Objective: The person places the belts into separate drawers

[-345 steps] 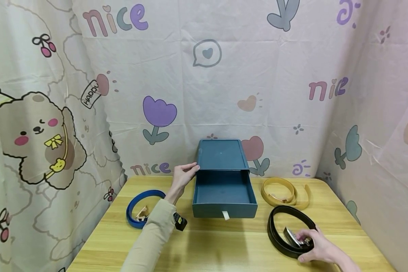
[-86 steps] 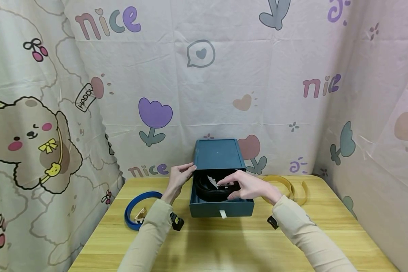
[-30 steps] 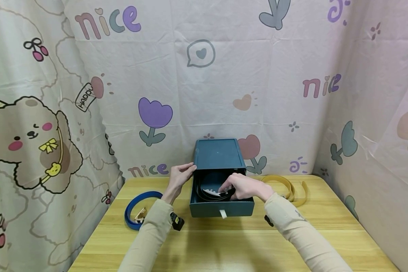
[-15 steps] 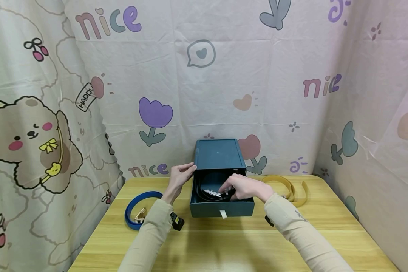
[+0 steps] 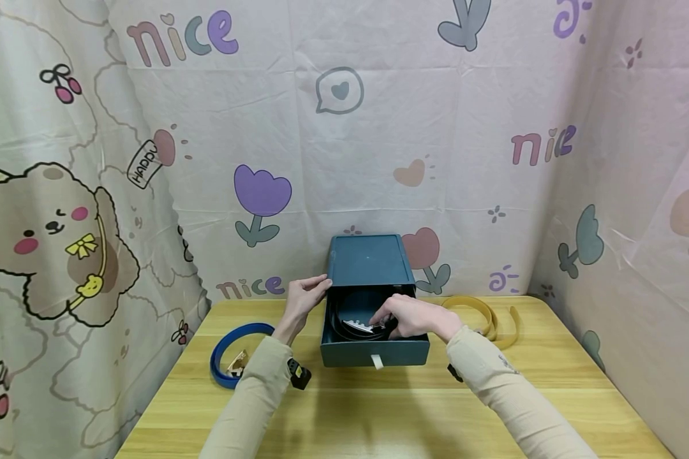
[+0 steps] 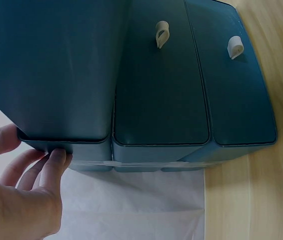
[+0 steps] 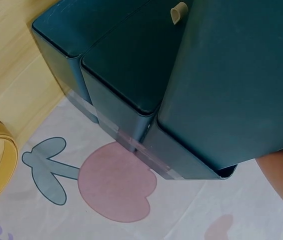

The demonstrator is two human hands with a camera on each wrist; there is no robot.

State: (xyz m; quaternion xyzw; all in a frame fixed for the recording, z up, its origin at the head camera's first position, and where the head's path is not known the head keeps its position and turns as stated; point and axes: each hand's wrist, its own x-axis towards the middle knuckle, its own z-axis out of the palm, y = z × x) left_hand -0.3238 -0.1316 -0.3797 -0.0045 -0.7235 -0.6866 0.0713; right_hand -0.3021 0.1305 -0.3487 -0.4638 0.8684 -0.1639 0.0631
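Observation:
A dark teal stack of drawers [image 5: 369, 258] stands against the back cloth. Its top drawer [image 5: 373, 354] is pulled out, with a white tab on the front. Inside lies a coiled black belt [image 5: 344, 333] with a silver buckle [image 5: 358, 326]. My right hand [image 5: 410, 315] reaches into the drawer and grips the belt's right side beside the buckle; its fingertips are partly hidden. With thumb and fingers, my left hand [image 5: 304, 299] holds the stack at its upper left front corner. The left wrist view shows that hand [image 6: 36, 195] at the corner from close by.
On the table [image 5: 373, 421], a coiled blue belt [image 5: 219, 357] with a gold-coloured buckle lies left, partly behind the left forearm. A yellow belt [image 5: 488, 312] lies right of the stack. Two closed lower drawers [image 6: 161, 100] with white tabs sit under the open one.
The right hand has brought the black belt from the table at the right into the drawer, where it and the buckle now sit lower. Over the last second almost nothing moves. The left hand stays put.

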